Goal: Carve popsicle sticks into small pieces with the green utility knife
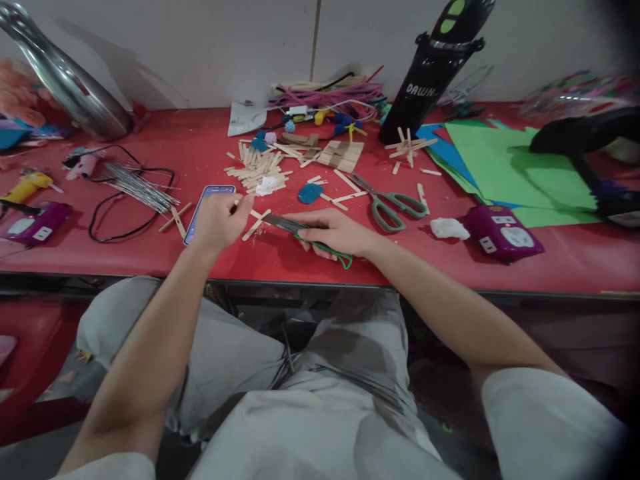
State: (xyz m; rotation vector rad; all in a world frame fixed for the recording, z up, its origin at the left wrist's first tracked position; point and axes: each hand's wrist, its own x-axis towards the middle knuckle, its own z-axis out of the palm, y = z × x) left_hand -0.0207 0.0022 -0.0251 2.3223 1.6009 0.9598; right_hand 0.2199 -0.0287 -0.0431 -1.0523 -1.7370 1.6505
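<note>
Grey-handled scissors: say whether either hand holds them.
No, the grey-handled scissors lie on the red table, apart from the left hand and right hand.

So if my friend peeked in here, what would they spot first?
Probably the tall black object marked DAWN at the back, right of the middle, and the bright green paper beyond it on the red table. Next might be the right hand near the front edge, holding a green-handled cutting tool with its blade by crossed craft sticks.
</note>
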